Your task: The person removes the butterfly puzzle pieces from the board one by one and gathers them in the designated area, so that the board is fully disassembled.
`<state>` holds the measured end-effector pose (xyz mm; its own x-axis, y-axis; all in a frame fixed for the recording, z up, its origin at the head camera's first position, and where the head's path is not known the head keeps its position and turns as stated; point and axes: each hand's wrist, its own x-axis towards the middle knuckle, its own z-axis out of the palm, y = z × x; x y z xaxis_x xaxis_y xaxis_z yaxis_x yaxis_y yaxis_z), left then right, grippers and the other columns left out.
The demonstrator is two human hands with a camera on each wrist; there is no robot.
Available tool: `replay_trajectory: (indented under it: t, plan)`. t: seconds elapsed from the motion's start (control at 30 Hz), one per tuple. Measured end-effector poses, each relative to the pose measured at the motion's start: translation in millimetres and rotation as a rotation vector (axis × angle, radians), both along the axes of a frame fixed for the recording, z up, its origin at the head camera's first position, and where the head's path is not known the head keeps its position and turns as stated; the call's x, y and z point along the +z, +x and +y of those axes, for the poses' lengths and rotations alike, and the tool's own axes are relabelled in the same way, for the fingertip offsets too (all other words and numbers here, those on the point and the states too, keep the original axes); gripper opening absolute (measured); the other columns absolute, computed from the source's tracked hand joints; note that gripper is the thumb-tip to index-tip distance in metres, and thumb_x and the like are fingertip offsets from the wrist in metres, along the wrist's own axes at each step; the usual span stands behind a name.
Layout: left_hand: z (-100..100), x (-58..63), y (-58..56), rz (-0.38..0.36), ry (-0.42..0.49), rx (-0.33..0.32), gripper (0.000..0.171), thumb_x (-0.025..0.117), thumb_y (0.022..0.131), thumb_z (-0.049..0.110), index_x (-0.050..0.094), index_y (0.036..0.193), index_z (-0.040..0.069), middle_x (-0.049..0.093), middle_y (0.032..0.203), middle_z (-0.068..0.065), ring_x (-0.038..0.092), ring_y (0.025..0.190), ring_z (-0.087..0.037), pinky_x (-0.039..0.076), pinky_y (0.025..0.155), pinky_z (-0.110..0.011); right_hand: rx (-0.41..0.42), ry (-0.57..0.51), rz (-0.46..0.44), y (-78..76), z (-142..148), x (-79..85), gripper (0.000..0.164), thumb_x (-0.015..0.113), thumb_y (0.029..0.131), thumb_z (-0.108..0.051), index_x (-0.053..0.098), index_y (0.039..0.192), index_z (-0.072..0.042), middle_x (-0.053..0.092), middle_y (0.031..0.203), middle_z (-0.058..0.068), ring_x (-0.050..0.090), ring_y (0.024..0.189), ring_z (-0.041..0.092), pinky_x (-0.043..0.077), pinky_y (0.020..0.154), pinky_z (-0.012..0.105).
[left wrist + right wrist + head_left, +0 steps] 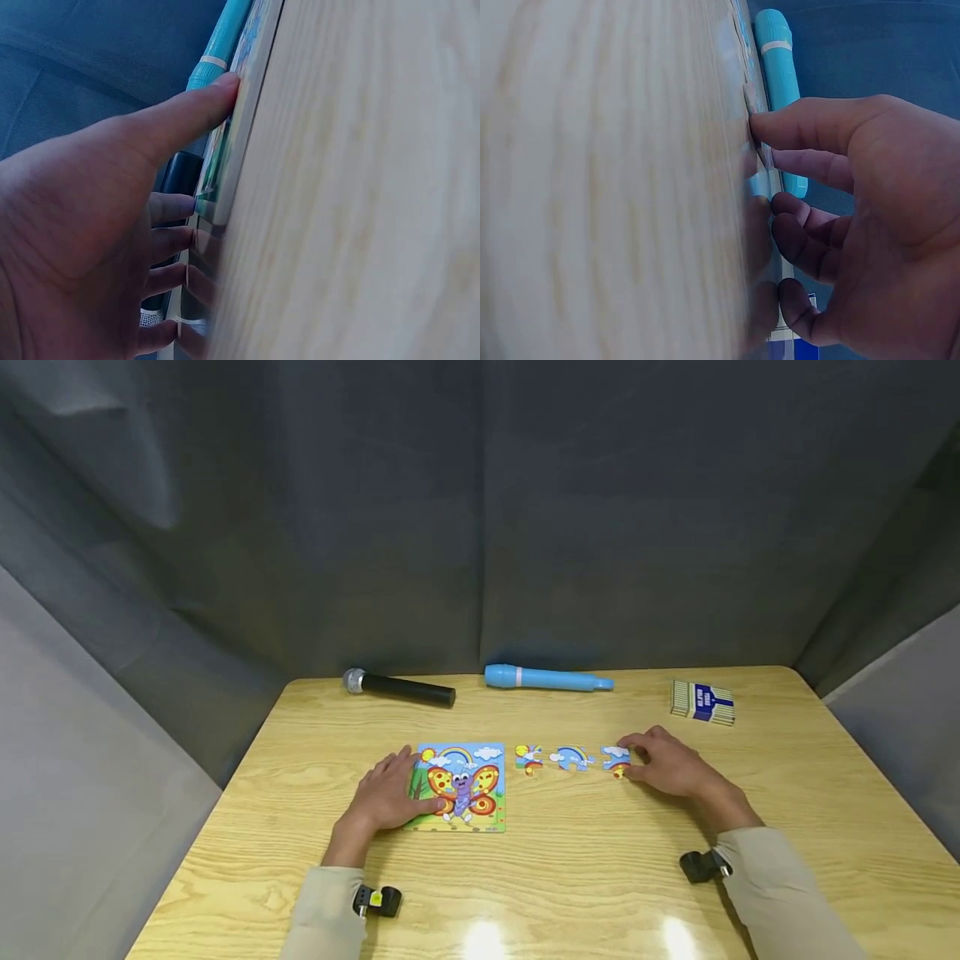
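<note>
A square butterfly jigsaw puzzle (472, 787) lies flat on the table in the head view. My left hand (387, 793) rests at its left side, fingers spread, with the thumb (214, 97) on the picture and some fingertips down on the tabletop. To the right of the puzzle, three loose pieces sit in a row: a sun piece (528, 757), a rainbow piece (572, 758) and a cloud piece (617, 760). My right hand (670, 766) pinches the cloud piece at its right side between thumb and index finger, low over the wood. The other fingers of that hand are curled.
Behind the puzzle lie a black microphone (405, 689) with a silver head and a blue stick-shaped object (551, 679) with a pale band. A striped, blue-labelled pack (702, 702) lies at the back right. Dark curtain (480, 527) rises behind the table (585, 877).
</note>
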<state>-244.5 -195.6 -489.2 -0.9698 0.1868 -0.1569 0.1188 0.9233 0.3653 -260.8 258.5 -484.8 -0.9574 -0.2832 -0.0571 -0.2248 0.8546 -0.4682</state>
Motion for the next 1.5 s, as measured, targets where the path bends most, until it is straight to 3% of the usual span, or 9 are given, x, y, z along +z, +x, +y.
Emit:
replay_trajectory:
  t: [0.2,0.4,0.67,0.97,1.2,1.5]
  plan:
    - [-2,0.6,-0.1,0.001,0.022,-0.008,0.101,0.067,0.075,0.068,0.031,0.153,0.016,0.021,0.162,-0.008,0.020,0.148,-0.037,0.018,0.115,-0.064,-0.006,0.006,0.017,0.0,-6,2.0,0.050,0.070,0.085,-0.020,0.057,0.132,-0.010,0.053,0.105,0.013,0.048,0.085,0.021,0.039,0.068,0.032]
    - [-6,-0.1,1.8,0.006,0.036,0.001,0.104,0.067,0.076,0.068,0.024,0.155,0.016,0.021,0.162,-0.008,0.019,0.149,-0.036,0.019,0.116,-0.062,0.016,-0.026,0.060,-1.0,-24,4.4,0.052,0.071,0.086,-0.023,0.056,0.134,-0.011,0.053,0.104,0.010,0.047,0.086,0.019,0.037,0.066,0.032]
    - [-5,5.7,10.9,0.002,0.066,0.021,0.102,0.069,0.075,0.066,0.027,0.154,0.018,0.023,0.162,-0.008,0.018,0.148,-0.039,0.013,0.115,-0.066,0.026,-0.023,0.107,-0.7,-53,5.1,0.050,0.068,0.089,-0.030,0.056,0.135,-0.014,0.055,0.118,0.012,0.053,0.105,0.029,0.042,0.077,0.051]
    - [-8,9.1,14.0,0.018,0.056,0.012,0.092,0.070,0.077,0.062,0.035,0.151,0.018,0.027,0.160,-0.011,0.023,0.146,-0.040,0.019,0.112,-0.068,0.089,0.012,0.148,5.8,-94,10.6,0.048,0.068,0.090,-0.031,0.057,0.134,-0.016,0.056,0.126,0.010,0.052,0.116,0.033,0.041,0.086,0.057]
    - [-9,8.3,12.5,0.018,0.020,-0.001,0.088,0.070,0.078,0.061,0.039,0.148,0.017,0.029,0.159,-0.010,0.026,0.145,-0.038,0.023,0.110,-0.068,0.159,-0.003,0.149,2.8,-131,11.1,0.047,0.069,0.089,-0.033,0.058,0.133,-0.018,0.056,0.127,0.006,0.053,0.116,0.029,0.042,0.092,0.055]
    - [-7,9.5,12.6,0.024,-0.021,-0.004,0.085,0.070,0.079,0.060,0.042,0.147,0.016,0.031,0.158,-0.011,0.028,0.144,-0.037,0.027,0.109,-0.067,0.223,-0.010,0.123,1.7,-172,9.9,0.043,0.067,0.090,-0.029,0.060,0.131,-0.019,0.057,0.121,0.003,0.053,0.108,0.024,0.044,0.089,0.046]
